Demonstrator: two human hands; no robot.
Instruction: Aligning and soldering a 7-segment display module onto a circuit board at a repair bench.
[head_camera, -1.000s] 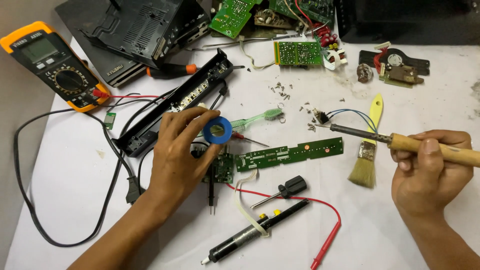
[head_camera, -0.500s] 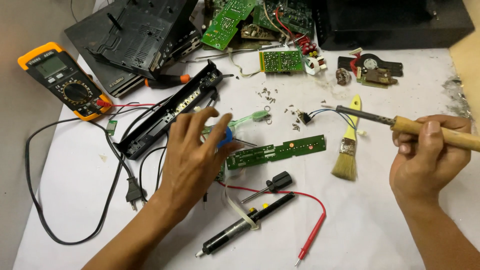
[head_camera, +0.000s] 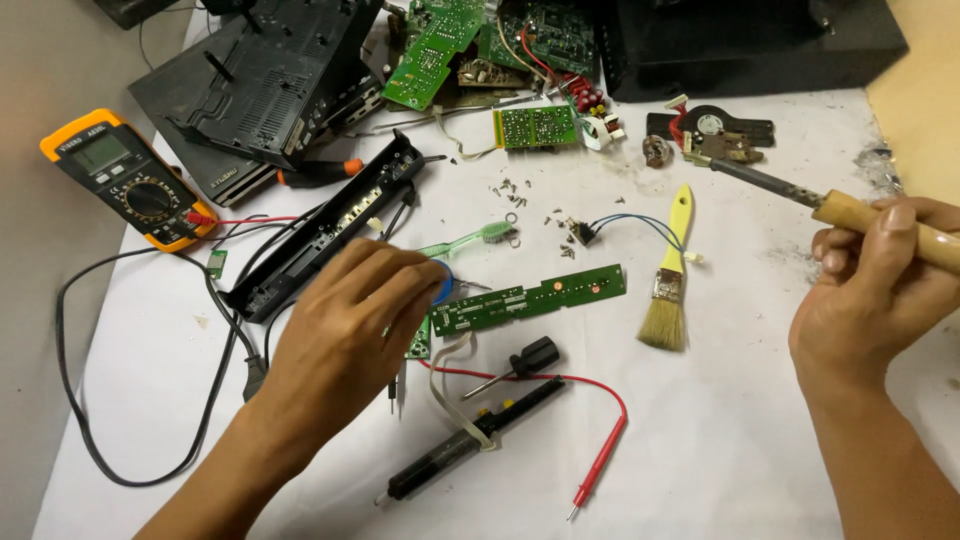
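Observation:
My left hand (head_camera: 345, 320) rests palm down over a small blue round spool (head_camera: 441, 283), fingers closed on it, next to the left end of a long narrow green circuit board (head_camera: 530, 297). My right hand (head_camera: 868, 295) grips the wooden handle of a soldering iron (head_camera: 800, 195), whose metal tip points left toward a black fan part (head_camera: 712, 130). A yellow-handled paintbrush (head_camera: 670, 270) lies between the hands. A small screwdriver (head_camera: 515, 365) and a black desoldering pump (head_camera: 470, 440) lie below the board.
An orange multimeter (head_camera: 125, 180) with a red probe lead (head_camera: 600, 445) sits at the left. A long black plastic panel (head_camera: 330, 225), a black casing (head_camera: 260, 90), green boards (head_camera: 535, 125), a green toothbrush (head_camera: 470, 240) and loose screws lie on the white sheet.
My left hand has turned over and closed down on the blue spool. My right hand has carried the soldering iron to the right and up, away from the brush.

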